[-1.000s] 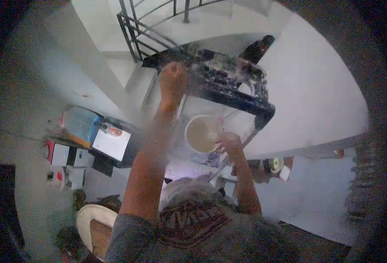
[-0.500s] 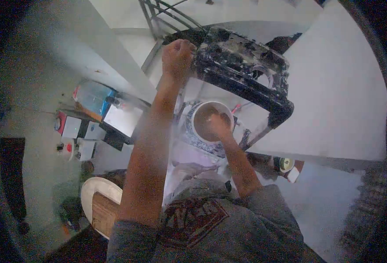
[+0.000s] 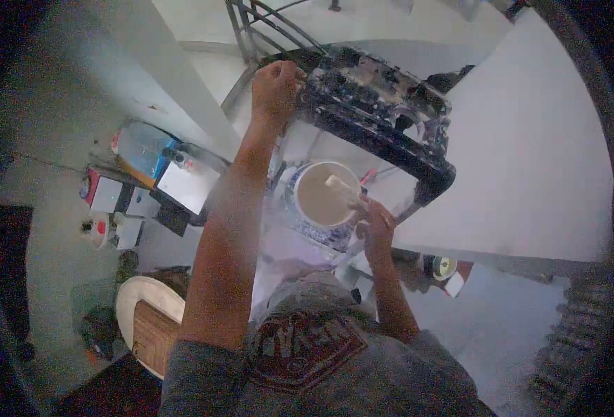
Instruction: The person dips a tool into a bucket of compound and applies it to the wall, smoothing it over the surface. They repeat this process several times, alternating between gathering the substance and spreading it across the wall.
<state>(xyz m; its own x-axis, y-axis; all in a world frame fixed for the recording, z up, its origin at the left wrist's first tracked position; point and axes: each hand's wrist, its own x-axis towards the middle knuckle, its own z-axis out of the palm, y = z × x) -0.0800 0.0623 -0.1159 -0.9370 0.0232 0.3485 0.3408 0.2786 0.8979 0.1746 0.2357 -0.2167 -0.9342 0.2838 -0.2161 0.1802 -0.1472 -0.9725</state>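
Note:
My left hand [image 3: 277, 87] is closed at the near left corner of a black, paint-spattered top [image 3: 383, 104], which looks like the top of a stepladder. Below it stands a round bucket [image 3: 294, 186] with a white rim and paint-smeared sides, holding pale cream paint [image 3: 317, 198]. My right hand [image 3: 376, 221], at the bucket's right side, is wrapped around a paintbrush [image 3: 341, 187]. The brush's paint-coated bristles point up and left over the paint. The grip on its handle is partly hidden by my fingers.
Behind the top are metal railings [image 3: 268, 24]. A white wall [image 3: 522, 153] rises at the right. Lower left are a clear plastic container [image 3: 143, 149], several boxes, and a round pale-rimmed table [image 3: 127, 306]. A round yellowish item [image 3: 444, 266] lies far below at the right.
My right hand has come up out of the bucket toward its right rim, bringing the paintbrush into sight. My left hand stays at the top's corner; the whole view has shifted slightly.

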